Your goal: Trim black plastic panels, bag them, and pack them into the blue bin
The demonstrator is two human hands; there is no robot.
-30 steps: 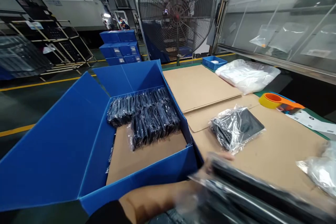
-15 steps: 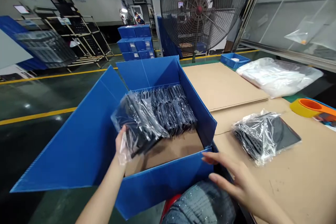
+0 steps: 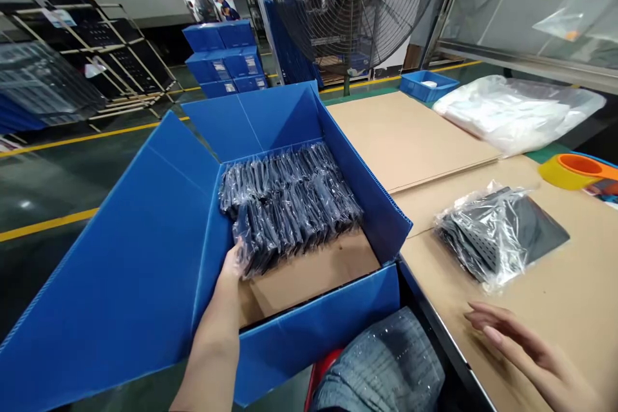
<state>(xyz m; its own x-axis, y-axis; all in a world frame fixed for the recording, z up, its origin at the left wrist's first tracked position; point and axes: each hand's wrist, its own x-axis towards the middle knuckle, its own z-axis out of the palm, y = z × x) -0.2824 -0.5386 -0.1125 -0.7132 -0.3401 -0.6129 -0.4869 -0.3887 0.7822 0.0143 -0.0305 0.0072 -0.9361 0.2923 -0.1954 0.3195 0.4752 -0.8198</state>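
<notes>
My left hand (image 3: 232, 265) is inside the blue box (image 3: 316, 309), its fingers closed on a bagged dark part (image 3: 245, 241) at the left end of the front row. That part stands on edge against other plastic-wrapped dark parts (image 3: 299, 215), packed in two rows toward the back of the box. Bare brown cardboard (image 3: 318, 264) shows on the box floor in front of them. Over the cardboard-covered table, my right hand (image 3: 521, 344) holds nothing, thumb and fingers apart. Beyond it lies another clear bag with flat dark perforated pieces (image 3: 497, 238).
Cardboard sheets (image 3: 410, 141) lie on the table, with a tape roll (image 3: 564, 172), a white plastic bag (image 3: 516, 112) and a blue tray (image 3: 427, 85) around them. A large fan (image 3: 352, 13) stands behind the box. The box's left flap (image 3: 130, 257) spreads outward.
My left hand has lowered the bagged part from above the box into the front row's left end. My right hand has moved right, from the box's corner to over the table.
</notes>
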